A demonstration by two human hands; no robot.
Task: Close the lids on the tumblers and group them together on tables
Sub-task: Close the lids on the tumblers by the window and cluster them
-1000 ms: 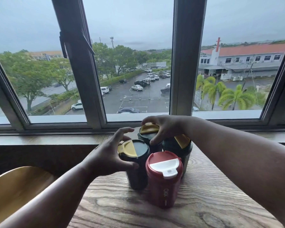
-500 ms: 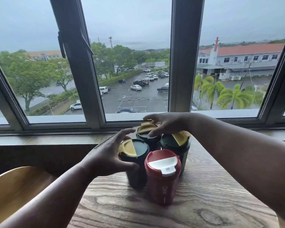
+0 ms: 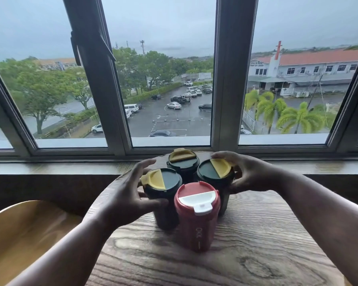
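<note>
Tumblers: we see the red tumbler (image 3: 196, 219) and three dark ones clustered, touching, lids shut, on the counter (image 3: 246, 254).
Left hand (image 3: 124, 195): curled round the left dark tumbler (image 3: 163, 195).
Right hand (image 3: 248, 172): curled round the right dark tumbler (image 3: 215, 176).

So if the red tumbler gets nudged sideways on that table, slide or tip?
Probably slide. The red tumbler stands upright on the flat wooden table, and dark tumblers packed behind it would brace it. A push near its lid could tip it, being taller than wide. Its weight cannot be judged.
</note>
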